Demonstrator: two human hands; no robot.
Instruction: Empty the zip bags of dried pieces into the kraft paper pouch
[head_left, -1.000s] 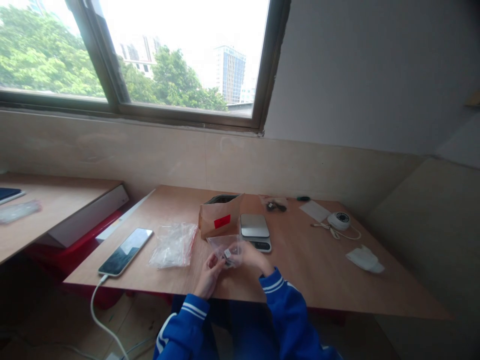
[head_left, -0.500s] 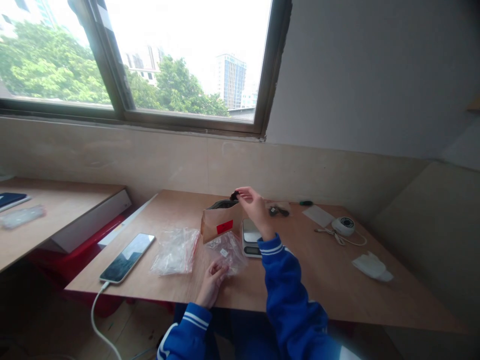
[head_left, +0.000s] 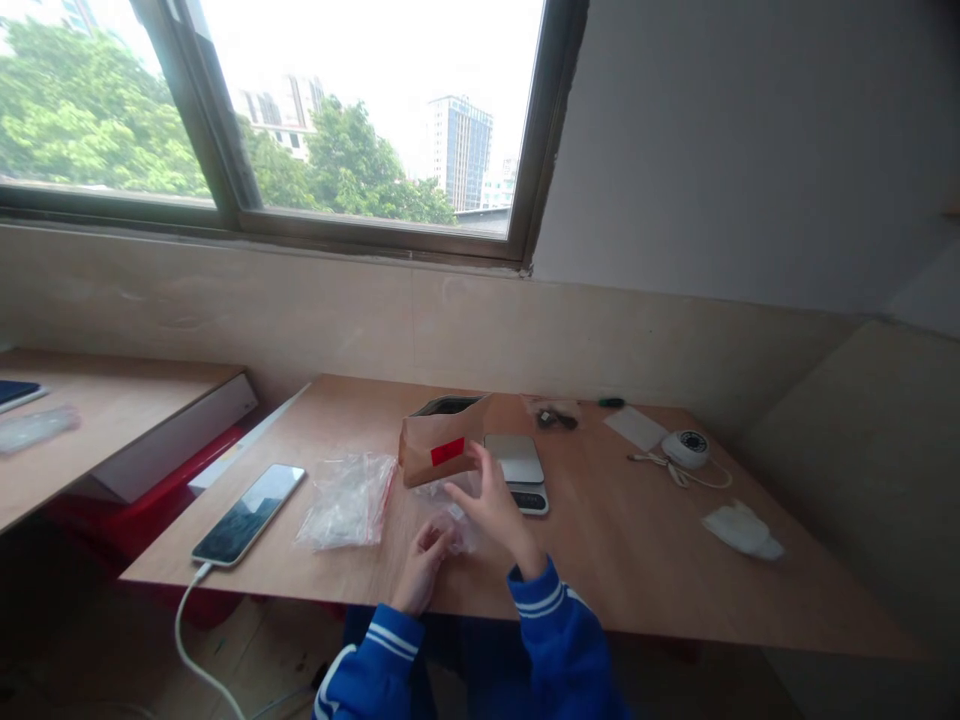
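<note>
My left hand [head_left: 426,560] rests at the near edge of the wooden table [head_left: 615,540] and pinches the lower end of a small clear plastic bag [head_left: 450,515]. My right hand [head_left: 491,500] hovers just above that bag's mouth, fingers bunched together; whether anything small sits in them is too blurred to tell. Directly behind the hands stands a brown paper box with a red label [head_left: 442,445], open at the top. A small silver digital scale [head_left: 517,468] lies to the right of the box.
A pile of clear plastic bags [head_left: 346,498] and a phone on a white cable [head_left: 250,512] lie to the left. At the back right are a black clip [head_left: 555,418], a white card [head_left: 636,427], a round white device with cord [head_left: 686,448] and a white cloth [head_left: 741,528].
My right hand went from the bag up to the open top of the brown box, picked at something dark there, and has come back down over the bag. My left hand stayed on the bag.
</note>
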